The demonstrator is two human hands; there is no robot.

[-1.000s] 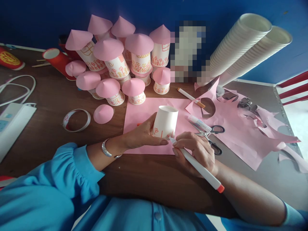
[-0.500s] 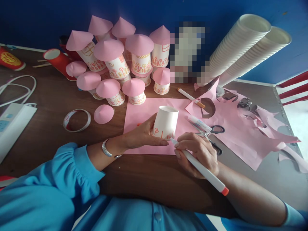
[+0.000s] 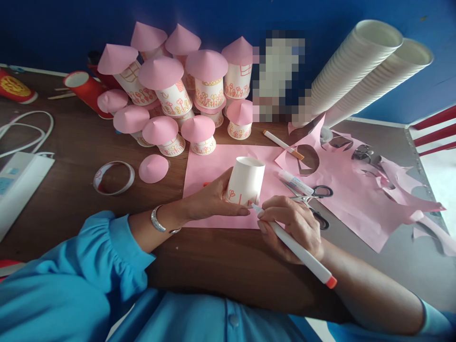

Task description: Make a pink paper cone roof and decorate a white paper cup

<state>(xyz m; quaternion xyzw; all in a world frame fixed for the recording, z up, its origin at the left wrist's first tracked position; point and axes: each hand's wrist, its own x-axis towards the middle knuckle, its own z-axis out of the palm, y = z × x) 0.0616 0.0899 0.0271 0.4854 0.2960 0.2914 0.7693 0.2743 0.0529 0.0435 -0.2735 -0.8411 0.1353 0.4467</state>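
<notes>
My left hand (image 3: 213,199) grips a white paper cup (image 3: 245,179) that stands upside down on a pink paper sheet (image 3: 210,166). Orange flowers and lines are drawn near the cup's lower rim. My right hand (image 3: 292,225) is closed on a white marker with an orange end (image 3: 302,254), its tip touching the cup's lower edge. A silver bracelet (image 3: 156,221) sits on my left wrist.
Several finished cups with pink cone roofs (image 3: 171,90) are piled at the back. Two long stacks of white cups (image 3: 356,66) lean at the right. Scissors (image 3: 313,194), a glue stick (image 3: 295,182), a second marker (image 3: 283,144), pink scraps (image 3: 384,190), a tape ring (image 3: 114,177) and a loose pink cone (image 3: 153,167) lie around.
The marker has shifted slightly in my right hand, its tip moving a little along the cup's lower edge. My left hand and the cup have stayed put.
</notes>
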